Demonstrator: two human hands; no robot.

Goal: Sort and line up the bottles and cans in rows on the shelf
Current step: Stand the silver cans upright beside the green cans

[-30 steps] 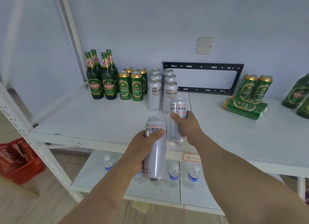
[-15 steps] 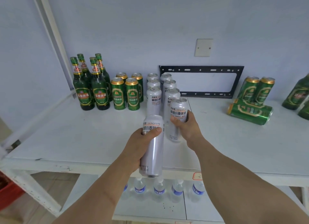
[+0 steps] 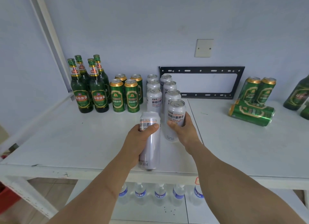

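My left hand [image 3: 138,140] grips a tall white can [image 3: 150,150], held above the front of the white shelf [image 3: 66,140]. My right hand [image 3: 183,130] is wrapped around a second white can [image 3: 175,113], which stands at the front of the right-hand white row. Behind it two rows of white cans [image 3: 153,96] run back to the wall. Left of them stand green cans [image 3: 124,96] in two rows, then green glass bottles [image 3: 88,90] in two rows.
At the right, two green cans stand and others [image 3: 250,112] lie on their sides, with a green bottle [image 3: 297,95] at the frame edge. A black metal bracket [image 3: 200,70] leans on the wall. Small water bottles [image 3: 160,193] line the lower shelf.
Both hands with their white cans have moved forward toward the white rows; the right can now stands directly at the row's front. My view has shifted closer and slightly left.
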